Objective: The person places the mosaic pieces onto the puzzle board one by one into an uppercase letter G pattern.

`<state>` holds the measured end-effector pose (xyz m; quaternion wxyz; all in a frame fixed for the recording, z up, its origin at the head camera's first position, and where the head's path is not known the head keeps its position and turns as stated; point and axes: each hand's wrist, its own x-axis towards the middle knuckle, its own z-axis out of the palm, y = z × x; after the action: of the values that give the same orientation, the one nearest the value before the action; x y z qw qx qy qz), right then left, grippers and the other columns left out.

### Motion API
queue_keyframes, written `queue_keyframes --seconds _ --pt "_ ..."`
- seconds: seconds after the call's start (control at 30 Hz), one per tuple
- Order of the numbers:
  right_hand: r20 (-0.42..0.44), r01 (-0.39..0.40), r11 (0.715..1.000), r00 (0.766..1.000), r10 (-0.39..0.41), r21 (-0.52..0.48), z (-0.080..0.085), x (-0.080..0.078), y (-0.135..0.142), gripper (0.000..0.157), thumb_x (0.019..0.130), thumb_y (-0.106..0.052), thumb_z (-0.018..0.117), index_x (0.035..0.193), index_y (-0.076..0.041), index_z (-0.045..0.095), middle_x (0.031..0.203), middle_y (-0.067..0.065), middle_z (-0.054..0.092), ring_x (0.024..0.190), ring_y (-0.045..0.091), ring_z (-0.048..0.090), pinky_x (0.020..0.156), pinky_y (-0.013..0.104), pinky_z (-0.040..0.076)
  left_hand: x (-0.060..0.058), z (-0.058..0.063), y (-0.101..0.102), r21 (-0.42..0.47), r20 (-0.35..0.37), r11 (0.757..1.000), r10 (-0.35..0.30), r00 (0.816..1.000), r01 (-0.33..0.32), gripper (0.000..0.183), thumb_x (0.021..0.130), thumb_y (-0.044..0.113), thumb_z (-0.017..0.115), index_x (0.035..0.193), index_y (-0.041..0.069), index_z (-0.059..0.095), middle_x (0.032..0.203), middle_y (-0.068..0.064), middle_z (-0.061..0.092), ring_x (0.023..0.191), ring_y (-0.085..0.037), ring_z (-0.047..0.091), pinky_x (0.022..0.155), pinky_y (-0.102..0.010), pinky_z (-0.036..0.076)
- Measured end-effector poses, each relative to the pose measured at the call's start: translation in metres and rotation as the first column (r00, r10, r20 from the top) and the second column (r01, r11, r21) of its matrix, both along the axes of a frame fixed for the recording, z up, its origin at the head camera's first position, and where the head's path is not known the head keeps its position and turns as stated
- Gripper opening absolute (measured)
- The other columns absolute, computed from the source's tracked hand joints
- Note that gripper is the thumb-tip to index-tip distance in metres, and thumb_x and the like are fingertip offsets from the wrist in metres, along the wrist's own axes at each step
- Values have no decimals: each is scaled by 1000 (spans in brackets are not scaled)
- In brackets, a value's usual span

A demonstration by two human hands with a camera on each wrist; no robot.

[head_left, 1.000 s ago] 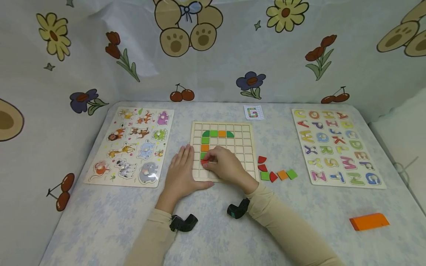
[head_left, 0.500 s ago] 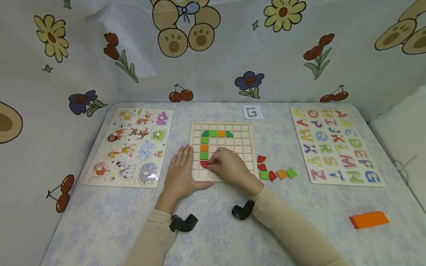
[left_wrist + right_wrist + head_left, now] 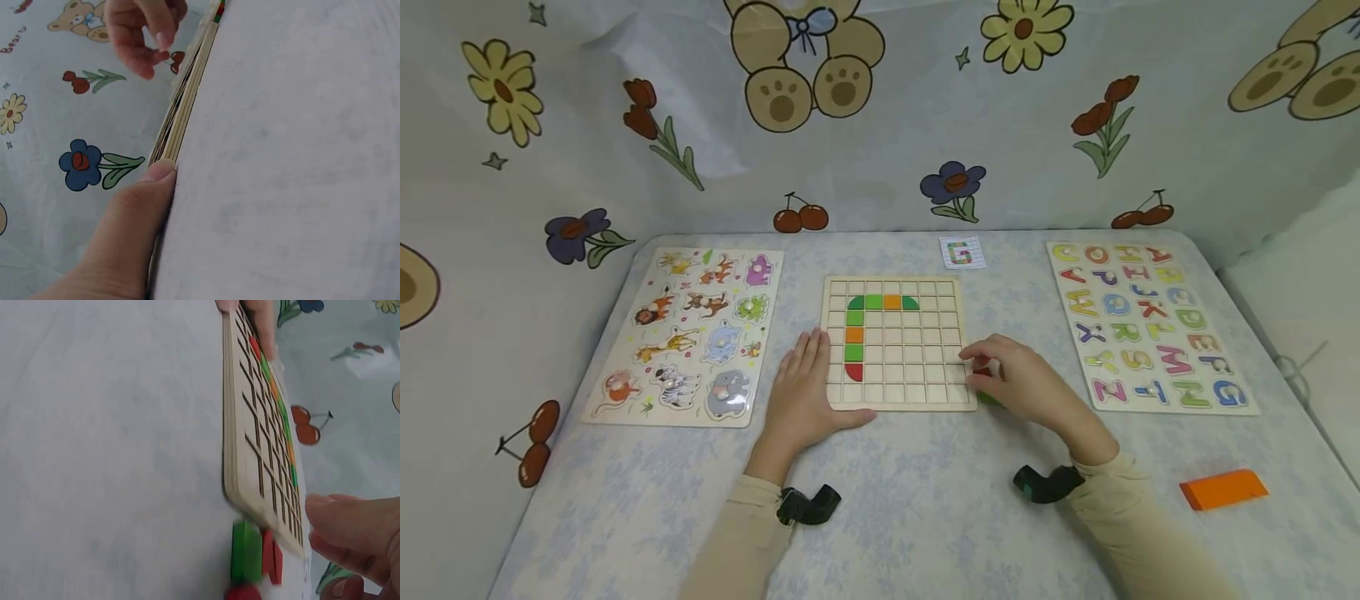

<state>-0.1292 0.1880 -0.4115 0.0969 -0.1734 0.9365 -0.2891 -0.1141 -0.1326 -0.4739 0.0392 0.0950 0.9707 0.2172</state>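
My left hand [image 3: 801,383] lies with straight fingers along the left side of a wooden grid board [image 3: 925,350], its thumb against the near edge. Green and orange tiles on the board run along a row and down a column, ending in a red rounded tile [image 3: 854,372]. Just off the board's right side, my right hand [image 3: 1033,387] hovers over loose tiles, thumb and fingers apart with nothing between them. In the right wrist view a green tile [image 3: 245,553] and red tiles [image 3: 272,557] stand beside the board's corner. The hand hides most loose tiles in the head view.
A small card [image 3: 962,252] with a coloured G pattern lies behind the board. An animal puzzle [image 3: 658,358] is on the left, a letter puzzle [image 3: 1127,333] on the right. An orange block [image 3: 1223,490] sits at the near right.
My right hand has let go of the red rounded tile at the column's lower end and moved right to the loose tiles. My left hand stays at the board's edge.
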Motion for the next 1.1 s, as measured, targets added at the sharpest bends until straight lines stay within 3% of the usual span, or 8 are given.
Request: queue_keyframes --seconds 0.13,0.3,0.4,0.63,0.73,0.87,1.1 --pt "22 19 994 1000 -22 107 3 6 42 35 92 -12 69 127 -14 65 111 5 64 75 16 51 64 27 46 0 -1 0 -5 -11 1000 0 1000 0 139 63 82 70 160 5 7 169 -9 5 157 -27 2 127 -48 9" --pt "20 5 980 1000 -10 200 5 15 78 38 88 -4 71 126 -9 67 114 8 64 97 24 62 81 42 55 1 -2 0 -3 -12 1000 -3 1000 3 139 63 82 69 160 5 7 169 -9 5 157 -27 2 127 -48 9" --pt "26 -3 975 1000 -3 220 4 19 88 37 86 -2 72 123 -8 69 112 9 64 101 25 62 83 45 55 0 -2 0 -5 -17 1000 -6 1000 5 139 63 83 69 160 5 7 169 -9 6 157 -27 2 127 -48 9" --pt "26 45 970 998 -53 239 -3 19 93 31 85 -10 77 115 -7 71 110 8 66 104 28 62 89 51 54 0 -4 -1 -10 -28 1000 -4 1000 4 139 63 83 68 160 5 7 169 -9 6 157 -27 2 127 -48 9" --pt "37 101 970 993 -112 222 -5 18 93 25 84 -14 78 108 -10 69 107 8 68 93 25 61 79 43 54 0 -4 -1 -4 -27 1000 -1 1000 1 138 63 83 69 160 6 7 169 -9 6 157 -27 2 127 -49 9" --pt "32 169 967 984 -178 189 -4 16 93 18 86 -19 77 100 -14 67 100 7 70 76 18 54 63 28 43 0 -4 -1 -2 -23 1000 -1 1000 1 139 63 83 69 160 6 6 169 -9 5 157 -27 2 127 -48 9" --pt "61 202 975 976 -209 96 4 4 66 19 90 -24 73 106 -16 66 102 5 68 76 20 51 61 26 42 -1 -3 -1 8 -14 1000 1 1000 -1 139 63 83 69 160 6 6 169 -8 4 157 -26 1 127 -48 8"
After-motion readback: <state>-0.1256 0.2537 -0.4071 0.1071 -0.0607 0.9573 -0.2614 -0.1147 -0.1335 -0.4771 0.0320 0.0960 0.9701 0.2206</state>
